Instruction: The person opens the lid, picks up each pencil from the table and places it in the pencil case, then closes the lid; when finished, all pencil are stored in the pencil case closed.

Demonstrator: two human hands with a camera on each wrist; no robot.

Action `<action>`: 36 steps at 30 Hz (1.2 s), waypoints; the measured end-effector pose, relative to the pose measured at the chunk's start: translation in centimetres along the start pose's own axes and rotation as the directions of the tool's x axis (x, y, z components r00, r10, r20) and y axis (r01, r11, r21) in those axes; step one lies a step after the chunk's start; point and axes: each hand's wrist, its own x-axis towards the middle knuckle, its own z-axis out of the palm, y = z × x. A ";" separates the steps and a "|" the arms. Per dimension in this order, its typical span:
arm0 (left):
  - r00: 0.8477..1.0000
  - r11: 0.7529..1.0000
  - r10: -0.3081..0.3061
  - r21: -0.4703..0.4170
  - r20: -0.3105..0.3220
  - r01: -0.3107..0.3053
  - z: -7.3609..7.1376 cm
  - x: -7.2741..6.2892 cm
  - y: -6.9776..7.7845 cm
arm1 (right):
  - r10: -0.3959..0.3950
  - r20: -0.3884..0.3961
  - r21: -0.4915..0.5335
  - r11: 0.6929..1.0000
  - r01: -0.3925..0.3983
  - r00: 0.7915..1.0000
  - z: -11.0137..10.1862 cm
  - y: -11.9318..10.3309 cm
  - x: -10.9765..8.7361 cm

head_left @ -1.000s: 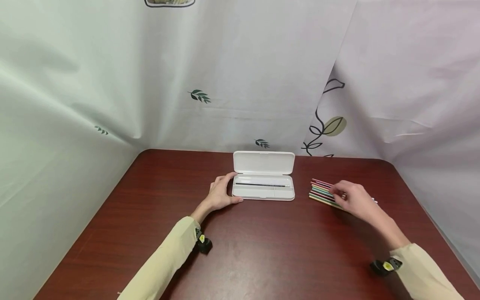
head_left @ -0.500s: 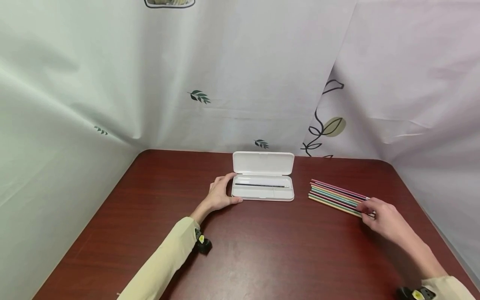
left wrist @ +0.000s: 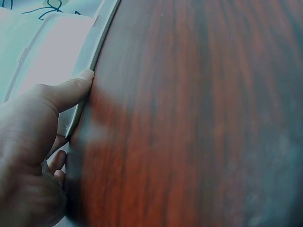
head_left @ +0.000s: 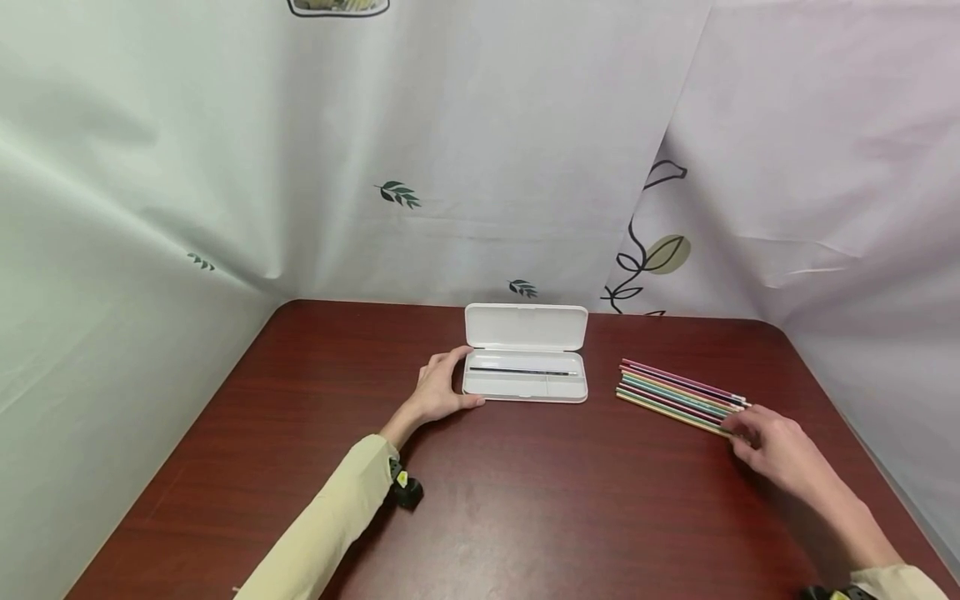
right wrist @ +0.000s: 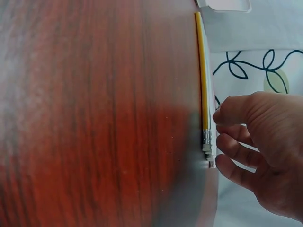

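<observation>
My left hand [head_left: 437, 390] grips the left end of an open white pencil case [head_left: 504, 386], thumb along the front edge and fingers at the back. In the left wrist view the thumb [left wrist: 75, 91] presses on the case's rim. One dark pencil [head_left: 517, 370] lies in the case's long rear compartment. To the right, several coloured pencils [head_left: 667, 398] lie side by side on the table. My right hand [head_left: 780, 450] is at their eraser ends, fingers loosely bent. The right wrist view shows a yellow pencil [right wrist: 203, 80] nearest, with the fingertips close beside the row.
The case's raised lid [head_left: 527, 327] stands near the back edge of the dark red wooden table [head_left: 525, 492]. A pale patterned cloth [head_left: 480, 150] hangs behind and along both sides.
My right hand has moved right and toward me, from over the middle of the pencils to their eraser ends, uncovering the row. The left hand stays on the case.
</observation>
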 end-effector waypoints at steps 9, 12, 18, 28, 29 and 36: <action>1.000 1.000 0.004 0.001 -0.009 -0.004 -0.1 0.0 0.1 | 0.040 0.061 -0.010 0.999 -0.039 0.997 0.1 -0.1 0.0; 1.000 1.000 0.001 0.004 -0.009 -0.001 -0.1 0.0 0.2 | 0.036 0.071 -0.019 0.999 -0.035 0.997 0.2 -0.1 0.1; 1.000 1.000 0.011 0.007 -0.016 -0.011 -0.1 0.0 0.3 | 0.007 0.078 -0.044 0.999 -0.003 0.997 0.3 0.1 0.2; 1.000 1.000 0.017 0.003 -0.021 -0.017 -0.1 0.0 0.2 | -0.026 0.104 -0.064 0.997 0.033 0.994 0.4 0.3 0.4; 1.000 1.000 0.017 0.002 -0.021 -0.017 -0.1 0.0 0.2 | -0.029 0.107 -0.063 0.997 0.036 0.994 0.5 0.4 0.5; 1.000 1.000 0.012 -0.001 -0.015 -0.012 -0.1 -0.1 0.2 | -0.041 0.114 -0.061 0.997 0.048 0.993 0.6 0.5 0.4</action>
